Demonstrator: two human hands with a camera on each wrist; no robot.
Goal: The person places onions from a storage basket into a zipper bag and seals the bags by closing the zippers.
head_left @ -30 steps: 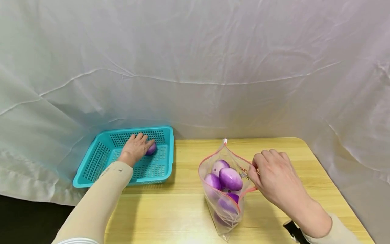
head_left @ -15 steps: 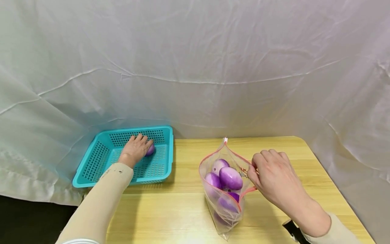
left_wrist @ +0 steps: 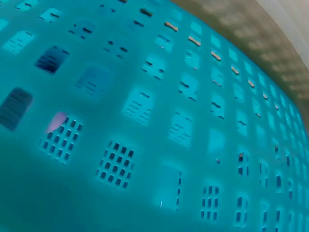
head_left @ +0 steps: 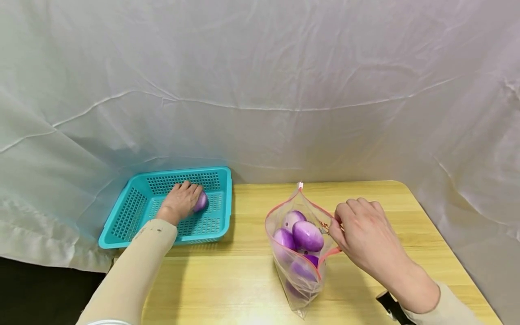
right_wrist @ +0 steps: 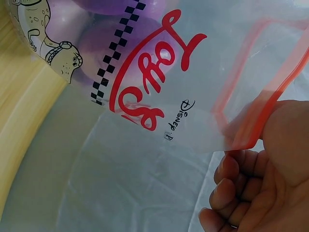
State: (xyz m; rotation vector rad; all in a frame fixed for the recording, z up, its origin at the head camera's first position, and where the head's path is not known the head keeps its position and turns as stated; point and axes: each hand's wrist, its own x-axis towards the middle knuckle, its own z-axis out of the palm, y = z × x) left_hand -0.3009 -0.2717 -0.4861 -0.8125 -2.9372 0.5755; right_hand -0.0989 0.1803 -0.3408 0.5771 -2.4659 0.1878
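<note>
In the head view my left hand [head_left: 181, 202] reaches into a turquoise plastic basket [head_left: 142, 180]. Its fingers curl over a purple egg [head_left: 201, 201], whose right side shows past them. The basket's slotted wall [left_wrist: 154, 116] fills the left wrist view, where the hand is out of sight. To the right, my right hand [head_left: 367, 234] pinches the red-edged rim of a clear zip bag [head_left: 292, 289]. The bag stands with its mouth spread, and several purple eggs [head_left: 308, 236] lie inside. Red lettering [right_wrist: 159, 67] on the bag and the pinching right hand [right_wrist: 260, 179] show in the right wrist view.
Both the basket and the bag stand on a light wooden table [head_left: 227, 280]. A pale cloth curtain [head_left: 260, 90] hangs behind the table and along its sides. The zip slider [head_left: 300, 185] sits at the bag's far corner.
The egg under my left hand has shifted and tilted slightly, and the left fingers are drawn in a little more. My right hand and the bag stay nearly still.
</note>
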